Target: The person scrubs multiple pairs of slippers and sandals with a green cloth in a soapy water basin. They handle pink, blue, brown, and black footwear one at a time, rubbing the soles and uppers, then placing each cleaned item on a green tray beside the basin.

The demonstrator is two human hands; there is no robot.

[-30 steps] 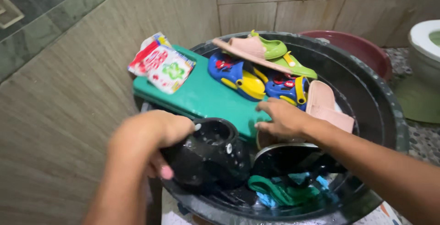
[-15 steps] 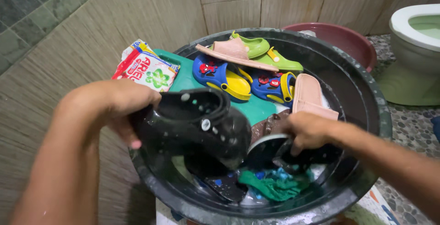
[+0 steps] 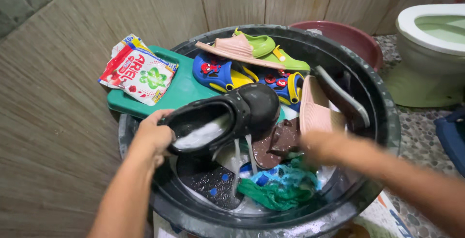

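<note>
My left hand (image 3: pixel 152 134) grips the heel of a black clog (image 3: pixel 247 109) and holds it tilted over a big black basin (image 3: pixel 387 121). Soapy water sits inside the clog and runs out in thin streams. My right hand (image 3: pixel 322 146) is blurred, low over the basin beside a pink slipper (image 3: pixel 315 109) and a brown sandal (image 3: pixel 278 146); whether it holds anything is unclear. Below lie a green cloth (image 3: pixel 276 192) and a second black shoe, sole up (image 3: pixel 210 182), in suds.
A green board (image 3: pixel 179 92) across the basin carries a detergent packet (image 3: pixel 138 73), blue-yellow clogs (image 3: pixel 218 73), green clogs (image 3: pixel 271 49) and another pink slipper (image 3: pixel 232 49). A dark slipper (image 3: pixel 344 97) leans on the basin wall. Behind are a maroon basin (image 3: pixel 353 34) and a toilet (image 3: pixel 431 39).
My left hand has tipped the black clog toe-down, and water now pours out. My right hand has moved off the dark slipper, which now leans against the basin's right wall.
</note>
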